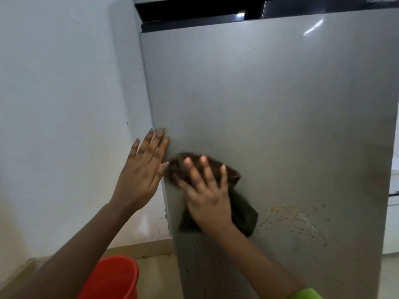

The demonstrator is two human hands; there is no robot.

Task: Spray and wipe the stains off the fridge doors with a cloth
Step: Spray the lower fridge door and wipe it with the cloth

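Note:
The grey lower fridge door (pixel 269 100) fills most of the view. My right hand (pixel 205 195) presses a dark brown cloth (pixel 244 214) flat against the door near its left edge, fingers spread and blurred. My left hand (pixel 142 171) lies flat with straight fingers on the door's left edge, just left of the cloth. A yellowish smeared stain (pixel 300 219) with dark specks marks the door to the right of the cloth. Small dark specks (pixel 194 270) dot the door lower down. No spray bottle is in view.
A red bucket (pixel 114 277) stands on the floor below my left arm. A white wall (pixel 64 104) runs along the fridge's left side. The dark upper door (pixel 216 9) sits above. White furniture (pixel 393 212) shows at the right edge.

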